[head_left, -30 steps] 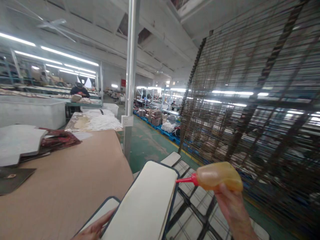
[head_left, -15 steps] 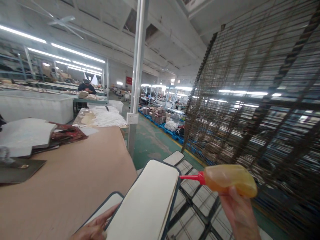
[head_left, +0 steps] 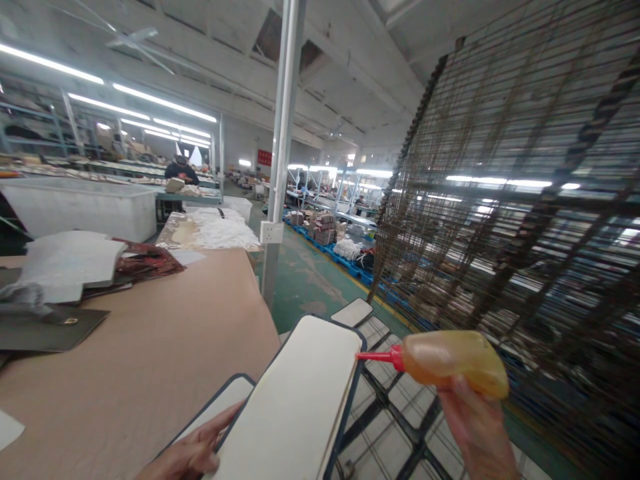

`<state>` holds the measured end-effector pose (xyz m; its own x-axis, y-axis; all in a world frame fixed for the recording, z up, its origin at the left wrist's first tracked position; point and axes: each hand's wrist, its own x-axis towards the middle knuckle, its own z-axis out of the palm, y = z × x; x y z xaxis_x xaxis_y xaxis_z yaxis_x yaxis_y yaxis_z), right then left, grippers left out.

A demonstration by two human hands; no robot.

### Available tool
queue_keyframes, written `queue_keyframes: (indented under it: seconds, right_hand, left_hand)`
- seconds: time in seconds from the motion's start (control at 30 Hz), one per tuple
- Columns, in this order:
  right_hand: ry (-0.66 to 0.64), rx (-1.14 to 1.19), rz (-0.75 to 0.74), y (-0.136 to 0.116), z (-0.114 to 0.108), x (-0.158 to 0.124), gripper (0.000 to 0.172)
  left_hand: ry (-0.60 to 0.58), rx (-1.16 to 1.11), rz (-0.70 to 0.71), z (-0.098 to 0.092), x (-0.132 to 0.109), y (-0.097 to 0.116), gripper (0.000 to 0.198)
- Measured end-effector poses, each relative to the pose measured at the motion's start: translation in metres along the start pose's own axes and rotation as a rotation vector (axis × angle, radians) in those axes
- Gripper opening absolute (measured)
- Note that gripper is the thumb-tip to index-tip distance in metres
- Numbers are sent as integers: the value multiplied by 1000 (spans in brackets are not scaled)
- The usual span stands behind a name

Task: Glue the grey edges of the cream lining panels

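Observation:
My left hand (head_left: 197,450) is closed on a long cream panel (head_left: 295,393) with a dark rounded border, at the bottom centre. Behind that hand a second dark-edged panel (head_left: 220,400) shows in part; whether my fingers hold it too I cannot tell. My right hand (head_left: 473,417) is wrapped round a soft bottle of amber liquid (head_left: 455,360) with a red nozzle (head_left: 380,357). The bottle lies sideways, its nozzle tip at the upper right edge of the cream panel. Along that edge a thin layer stands slightly apart from the border.
A brown-topped table (head_left: 190,333) spreads on the left, bearing sheets (head_left: 75,260) and a dark green piece (head_left: 55,330). A pillar (head_left: 280,167) rises beyond its corner. Wire racks (head_left: 500,167) tower on the right, with similar panels (head_left: 377,333) lying on one below. A person (head_left: 181,171) sits far back.
The view has shifted slightly, so the surroundings appear further right. The nozzle tip has come a little closer onto the panel's edge. Both hands keep their holds.

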<state>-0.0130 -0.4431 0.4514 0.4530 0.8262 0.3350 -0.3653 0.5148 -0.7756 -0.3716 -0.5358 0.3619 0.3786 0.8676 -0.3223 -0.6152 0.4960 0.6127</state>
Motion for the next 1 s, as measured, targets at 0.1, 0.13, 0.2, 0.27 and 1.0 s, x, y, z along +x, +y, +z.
queue_keyframes:
  seconds: [0.1, 0.13, 0.2, 0.27, 1.0]
  right_hand:
    - [15, 8, -15, -2, 4, 0, 56]
    - [14, 8, -17, -3, 4, 0, 56]
    - [10, 2, -15, -2, 6, -2, 56]
    - [-1, -8, -7, -1, 6, -5, 55]
    - [-55, -276, -50, 18, -41, -39, 29]
  left_hand:
    - [2, -10, -1, 2, -2, 1, 83]
    - [5, -12, 2, 1, -2, 1, 86]
    - [11, -13, 3, -2, -2, 1, 91]
    - [21, -14, 3, -6, -2, 1, 97]
    - [-93, 12, 39, -8, -7, 7, 88]
